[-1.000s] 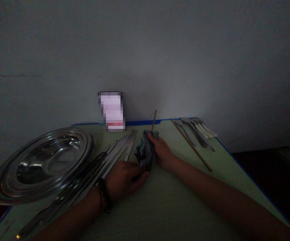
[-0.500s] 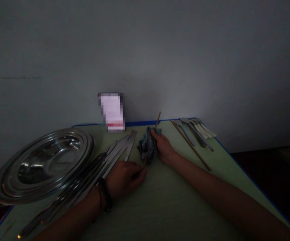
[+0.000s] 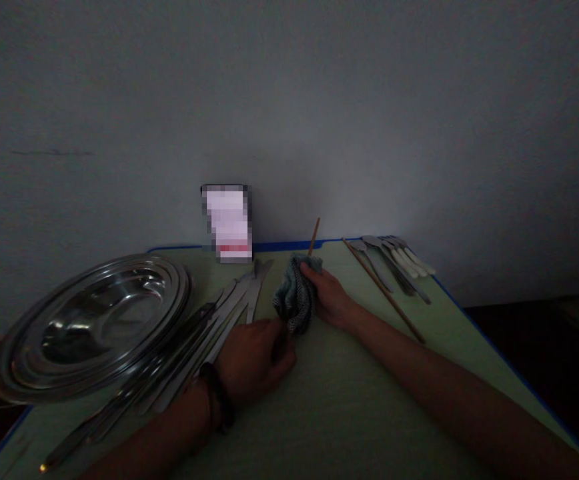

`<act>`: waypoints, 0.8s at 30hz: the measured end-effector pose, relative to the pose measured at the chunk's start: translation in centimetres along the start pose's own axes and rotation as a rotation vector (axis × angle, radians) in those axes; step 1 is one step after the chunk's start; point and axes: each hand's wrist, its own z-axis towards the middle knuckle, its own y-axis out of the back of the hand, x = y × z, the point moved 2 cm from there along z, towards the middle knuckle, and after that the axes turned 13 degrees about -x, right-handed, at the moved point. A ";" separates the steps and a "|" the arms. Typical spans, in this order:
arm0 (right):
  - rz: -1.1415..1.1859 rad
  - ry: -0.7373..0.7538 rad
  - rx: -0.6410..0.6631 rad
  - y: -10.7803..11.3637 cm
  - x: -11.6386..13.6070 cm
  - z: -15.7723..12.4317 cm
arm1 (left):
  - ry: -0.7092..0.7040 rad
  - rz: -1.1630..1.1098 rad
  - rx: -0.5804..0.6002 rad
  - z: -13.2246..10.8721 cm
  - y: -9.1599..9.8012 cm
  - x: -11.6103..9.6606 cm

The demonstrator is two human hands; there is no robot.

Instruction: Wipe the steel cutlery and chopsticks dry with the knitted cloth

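Note:
A checked cloth (image 3: 297,293) is bunched in my right hand (image 3: 330,293), wrapped around a thin wooden chopstick (image 3: 314,237) whose upper end sticks out above. My left hand (image 3: 259,353), a dark bracelet on its wrist, has its fingers pinched just below the cloth, at the stick's lower end, which is mostly hidden. Beside my left hand lies a pile of metal knives and other cutlery (image 3: 219,317). To the right of my right hand, another chopstick (image 3: 384,291) rests on the table next to metal spoons (image 3: 375,267) and white-handled cutlery (image 3: 409,260).
Stacked round metal trays (image 3: 104,323) sit at the left of the green table (image 3: 339,400) with its blue edge. A phone (image 3: 230,223) with a blurred screen leans against the grey wall (image 3: 369,120) at the back.
The chopstick's upper end stands slightly higher out of the cloth. My left hand has shifted slightly to the right. The whole view has moved a little.

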 end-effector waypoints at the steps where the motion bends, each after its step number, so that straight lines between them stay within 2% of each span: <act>1: 0.015 0.002 -0.019 0.1 0.1 0.1 | -0.007 -0.013 0.010 0.1 0.0 0.1; 6: 0.178 0.117 -0.225 1.0 1.3 1.6 | -0.186 -0.128 0.110 0.1 0.2 0.6; 11: 0.289 0.156 -0.408 2.4 3.1 2.7 | -0.346 -0.189 0.134 -0.2 0.4 0.4; 15: 0.295 0.168 -0.383 3.3 4.7 3.0 | -0.286 -0.187 0.180 0.1 0.3 0.5; 19: 0.193 0.297 -0.326 3.9 6.5 2.7 | -0.252 -0.207 0.210 0.2 0.3 0.6; 24: 0.003 0.460 -0.231 2.4 6.2 1.0 | -0.126 -0.267 0.159 0.3 0.7 0.6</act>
